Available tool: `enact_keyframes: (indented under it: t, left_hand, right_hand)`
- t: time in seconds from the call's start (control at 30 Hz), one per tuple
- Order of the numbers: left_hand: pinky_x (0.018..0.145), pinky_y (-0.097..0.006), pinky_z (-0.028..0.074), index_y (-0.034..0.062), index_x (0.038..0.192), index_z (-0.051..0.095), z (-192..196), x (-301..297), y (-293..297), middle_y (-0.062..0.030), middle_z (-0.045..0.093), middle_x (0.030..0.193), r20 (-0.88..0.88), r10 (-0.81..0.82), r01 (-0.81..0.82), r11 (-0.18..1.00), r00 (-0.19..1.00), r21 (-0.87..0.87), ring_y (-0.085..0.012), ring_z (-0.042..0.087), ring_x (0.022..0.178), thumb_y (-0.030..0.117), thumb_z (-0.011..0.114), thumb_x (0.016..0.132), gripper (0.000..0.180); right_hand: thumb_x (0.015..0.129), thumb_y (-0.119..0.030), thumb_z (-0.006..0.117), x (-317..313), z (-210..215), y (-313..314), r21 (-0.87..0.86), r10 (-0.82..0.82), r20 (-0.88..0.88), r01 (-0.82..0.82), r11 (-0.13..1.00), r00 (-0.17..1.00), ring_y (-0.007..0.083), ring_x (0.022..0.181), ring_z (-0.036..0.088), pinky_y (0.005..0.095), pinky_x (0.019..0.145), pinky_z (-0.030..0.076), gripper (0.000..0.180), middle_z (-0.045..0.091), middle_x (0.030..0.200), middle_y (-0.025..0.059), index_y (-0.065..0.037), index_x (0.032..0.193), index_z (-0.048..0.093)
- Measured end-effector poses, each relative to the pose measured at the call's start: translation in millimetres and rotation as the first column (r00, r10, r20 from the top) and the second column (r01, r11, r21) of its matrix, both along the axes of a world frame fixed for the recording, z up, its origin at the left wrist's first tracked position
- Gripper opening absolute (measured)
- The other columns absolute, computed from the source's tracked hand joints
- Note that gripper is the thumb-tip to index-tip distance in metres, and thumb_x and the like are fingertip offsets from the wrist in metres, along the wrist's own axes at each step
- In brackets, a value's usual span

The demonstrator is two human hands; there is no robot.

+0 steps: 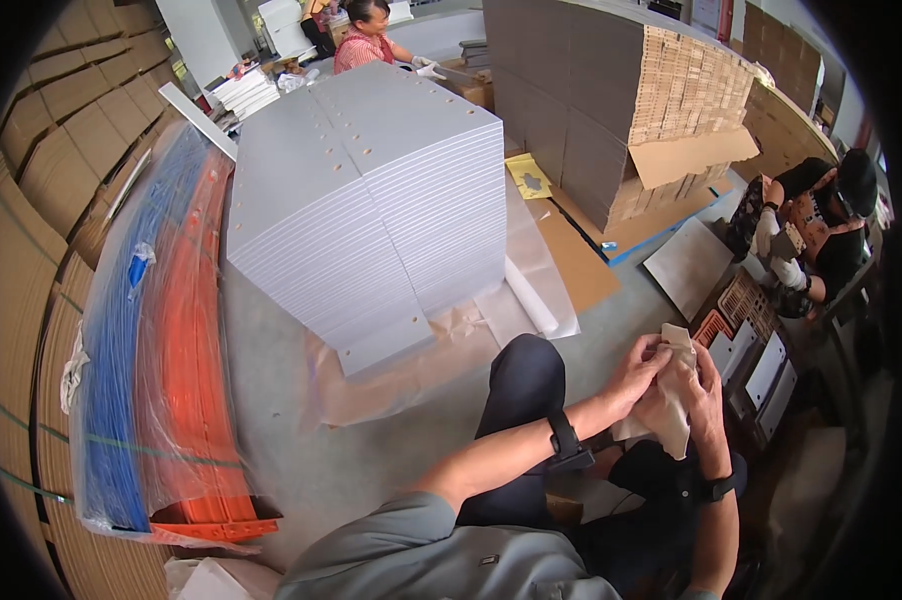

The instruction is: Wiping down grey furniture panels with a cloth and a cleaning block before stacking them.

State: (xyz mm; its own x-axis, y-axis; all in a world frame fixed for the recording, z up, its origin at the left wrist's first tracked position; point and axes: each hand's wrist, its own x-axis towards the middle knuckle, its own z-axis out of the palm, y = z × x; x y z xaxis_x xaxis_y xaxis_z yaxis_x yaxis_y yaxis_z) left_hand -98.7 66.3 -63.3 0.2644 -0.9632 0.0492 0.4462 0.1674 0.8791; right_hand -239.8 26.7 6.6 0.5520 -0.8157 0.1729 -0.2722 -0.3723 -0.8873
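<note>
Left hand (635, 378), right hand (708, 408) around wrinkled cloth (676, 385)

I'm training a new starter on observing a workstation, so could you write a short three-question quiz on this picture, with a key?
1. Multiple choice: what are the left hand and right hand holding?
A) a gray panel
B) some pale, crumpled material
C) a blue strip

2. True or false: in the picture, the long orange pieces lie between the long blue pieces and the stack of gray panels.

3. Fill in the missing colour: the person wears ____ wristbands.

Key:
1. B
2. True
3. Black
</note>
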Motion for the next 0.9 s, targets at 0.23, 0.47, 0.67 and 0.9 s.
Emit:
enact_keyframes:
  t: [0.23,0.47,0.67,0.9]
  left_hand:
    - [0.095,-0.036,0.054,0.0070,0.128,0.058,-43,-81,-33,-0.0074,0.062,0.117,-0.433,-0.318,0.426,0.887,0.843,0.177,-0.0181,0.062,0.109,0.023,0.062,0.101,0.032]
    - [0.092,-0.044,0.051,0.0007,0.141,0.043,-133,-78,-102,-0.0157,0.058,0.123,0.326,-0.211,0.036,0.882,0.922,0.470,-0.0260,0.058,0.109,0.035,0.072,0.091,0.067]
    - [0.102,-0.050,0.043,0.0009,0.150,0.030,-135,-183,-138,-0.0203,0.048,0.136,0.909,-0.330,-0.264,0.881,0.253,0.393,-0.0365,0.048,0.126,0.056,0.080,0.077,0.105]
    - [0.107,-0.048,0.040,-0.0021,0.151,0.023,-156,-197,-159,-0.0213,0.043,0.138,0.848,-0.463,-0.362,0.768,0.256,0.528,-0.0383,0.046,0.127,0.046,0.086,0.072,0.112]
  right_hand:
    - [0.098,-0.024,0.068,-96,-100,-2,0.409,-0.326,0.249,0.206,0.889,0.912,0.0154,0.117,0.058,0.0312,0.100,0.046,0.048,0.062,0.126,0.0058,-0.002,0.139,0.054]
    - [0.097,-0.028,0.069,-234,-79,-58,0.425,-0.777,0.296,0.652,0.628,0.555,0.0123,0.094,0.062,0.0300,0.081,0.050,0.040,0.067,0.107,0.0038,-0.004,0.128,0.062]
    - [0.093,-0.024,0.073,-286,-67,-24,0.524,-0.803,0.470,0.617,0.588,0.366,0.0121,0.093,0.064,0.0294,0.080,0.051,0.040,0.067,0.106,0.0031,-0.005,0.128,0.062]
    - [0.094,-0.024,0.072,-258,-57,-45,0.618,-0.830,0.395,0.556,0.557,0.393,0.0123,0.089,0.065,0.0294,0.077,0.051,0.039,0.068,0.103,0.0033,-0.001,0.124,0.063]
